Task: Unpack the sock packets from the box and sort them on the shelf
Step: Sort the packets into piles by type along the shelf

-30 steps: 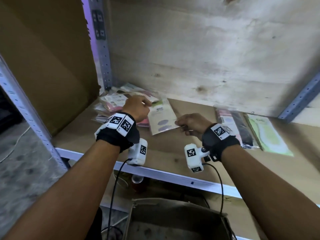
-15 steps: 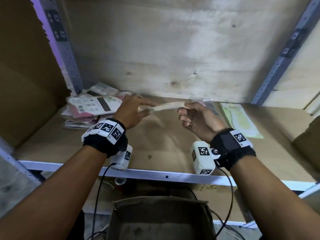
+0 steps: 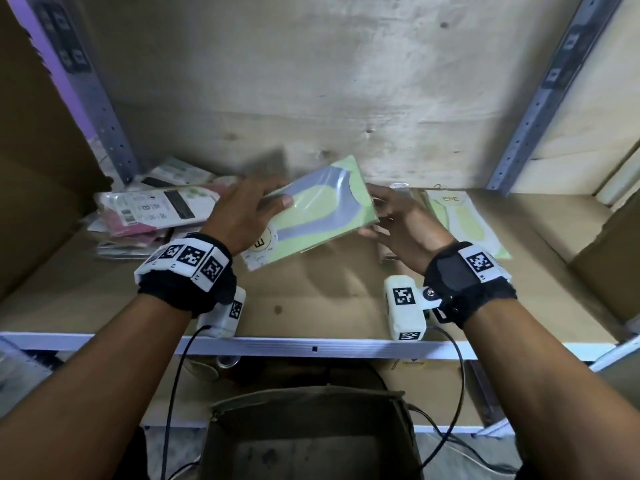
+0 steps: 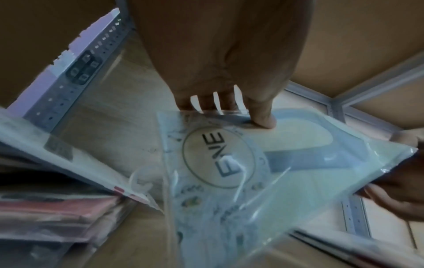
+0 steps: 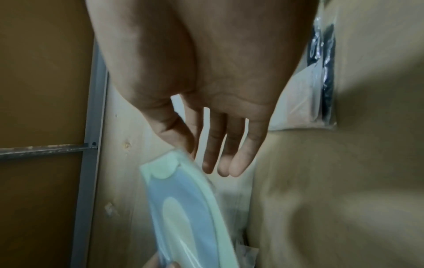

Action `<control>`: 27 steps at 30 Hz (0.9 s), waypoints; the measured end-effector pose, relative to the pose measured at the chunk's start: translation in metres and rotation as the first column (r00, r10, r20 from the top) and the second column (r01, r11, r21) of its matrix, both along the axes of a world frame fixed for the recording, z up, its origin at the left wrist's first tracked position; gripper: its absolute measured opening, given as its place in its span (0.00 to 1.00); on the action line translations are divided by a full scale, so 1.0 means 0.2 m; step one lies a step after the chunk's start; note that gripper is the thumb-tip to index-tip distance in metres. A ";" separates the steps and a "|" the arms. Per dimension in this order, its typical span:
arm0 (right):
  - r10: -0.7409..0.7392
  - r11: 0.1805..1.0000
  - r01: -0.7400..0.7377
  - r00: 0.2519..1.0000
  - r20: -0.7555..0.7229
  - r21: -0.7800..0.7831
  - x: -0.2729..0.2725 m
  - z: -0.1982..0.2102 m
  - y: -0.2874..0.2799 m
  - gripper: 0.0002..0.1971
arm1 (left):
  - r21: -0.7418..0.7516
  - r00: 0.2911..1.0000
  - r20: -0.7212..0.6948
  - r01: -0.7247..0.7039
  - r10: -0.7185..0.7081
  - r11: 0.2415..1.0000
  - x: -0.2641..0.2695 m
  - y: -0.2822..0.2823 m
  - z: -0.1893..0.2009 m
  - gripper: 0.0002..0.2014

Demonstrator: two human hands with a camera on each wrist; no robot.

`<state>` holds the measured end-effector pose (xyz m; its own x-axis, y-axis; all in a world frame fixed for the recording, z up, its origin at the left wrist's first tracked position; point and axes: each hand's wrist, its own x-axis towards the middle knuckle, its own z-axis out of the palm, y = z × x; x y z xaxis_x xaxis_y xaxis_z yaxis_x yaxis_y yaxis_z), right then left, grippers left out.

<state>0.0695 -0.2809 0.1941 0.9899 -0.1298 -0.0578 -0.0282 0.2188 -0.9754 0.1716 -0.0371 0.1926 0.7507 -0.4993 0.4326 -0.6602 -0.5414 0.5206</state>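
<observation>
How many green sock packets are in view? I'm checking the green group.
2: one green packet held above the shelf by the left hand; another lies flat at right. The left pile may hide more.

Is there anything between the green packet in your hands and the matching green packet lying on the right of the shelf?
Only the right hand itself, at the held green packet's right edge; beyond it, the matching packet lies uncovered.

A glossy clear-plastic sock packet at frame centre, against a rough, knotted plywood back panel; matt brown cardboard lines the shelf, edged by perforated grey metal uprights.
</observation>
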 end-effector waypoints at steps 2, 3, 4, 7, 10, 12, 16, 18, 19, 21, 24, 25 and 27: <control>-0.024 0.999 0.024 1.000 0.016 -0.021 0.00 0.00 -0.01 0.23 | 0.064 1.000 -0.015 0.027 -0.026 0.998 0.00 -0.02 -0.02 0.15; -0.041 0.999 0.042 0.999 0.013 -0.024 -0.01 -0.01 0.00 0.20 | 0.079 0.998 -0.033 0.047 -0.045 0.996 0.00 -0.02 -0.03 0.15; -0.059 0.997 0.059 0.998 0.009 -0.043 -0.01 -0.02 0.00 0.17 | 0.089 0.996 -0.062 0.066 -0.060 0.994 -0.01 -0.03 -0.04 0.15; -0.068 0.971 0.066 0.998 -0.002 -0.228 -0.02 -0.03 0.03 0.08 | 0.130 0.986 -0.146 0.095 -0.075 0.987 -0.02 -0.05 -0.06 0.15; -0.072 0.951 0.068 0.997 -0.002 -0.302 -0.04 -0.07 0.02 0.07 | 0.171 0.980 -0.198 0.069 -0.034 0.983 -0.03 -0.05 -0.07 0.13; -0.081 0.964 0.083 0.997 0.017 -0.254 -0.05 -0.08 0.00 0.07 | 0.143 0.967 -0.256 0.038 0.000 0.989 -0.01 -0.01 -0.06 0.13; -0.141 0.983 0.141 0.990 0.013 -0.115 -0.07 -0.08 -0.08 0.02 | -0.035 0.892 -0.451 0.017 -0.031 0.999 0.04 0.09 -0.05 0.14; -0.172 0.983 0.172 0.985 -0.004 -0.061 -0.08 -0.09 -0.12 0.02 | -0.150 0.820 -0.567 -0.010 -0.078 0.989 0.04 0.13 -0.06 0.10; -0.185 0.982 0.184 0.983 -0.005 -0.033 -0.09 -0.09 -0.13 0.03 | -0.210 0.771 -0.627 -0.034 -0.108 0.977 0.04 0.14 -0.07 0.07; -0.213 0.977 0.213 0.977 -0.008 -0.026 -0.08 -0.11 -0.17 0.12 | -0.315 0.683 -0.711 -0.098 -0.167 0.944 0.03 0.15 -0.08 0.02; -0.246 0.969 0.246 0.968 -0.044 -0.020 -0.07 -0.14 -0.19 0.06 | -0.368 0.636 -0.746 -0.148 -0.197 0.918 0.02 0.14 -0.09 0.03; -0.254 0.967 0.254 0.965 -0.061 -0.006 -0.06 -0.15 -0.20 0.09 | -0.379 0.622 -0.755 -0.155 -0.208 0.913 0.01 0.14 -0.09 0.05; -0.249 0.968 0.251 0.965 -0.082 0.007 -0.05 -0.16 -0.19 0.16 | -0.412 0.612 -0.756 -0.170 -0.232 0.895 0.01 0.12 -0.09 0.06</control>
<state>0.0587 -0.3192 0.1625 0.9181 -0.3708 -0.1399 -0.0483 0.2458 -0.9681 0.1730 -0.0126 0.1742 0.8783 -0.4564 -0.1423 0.0904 -0.1336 0.9869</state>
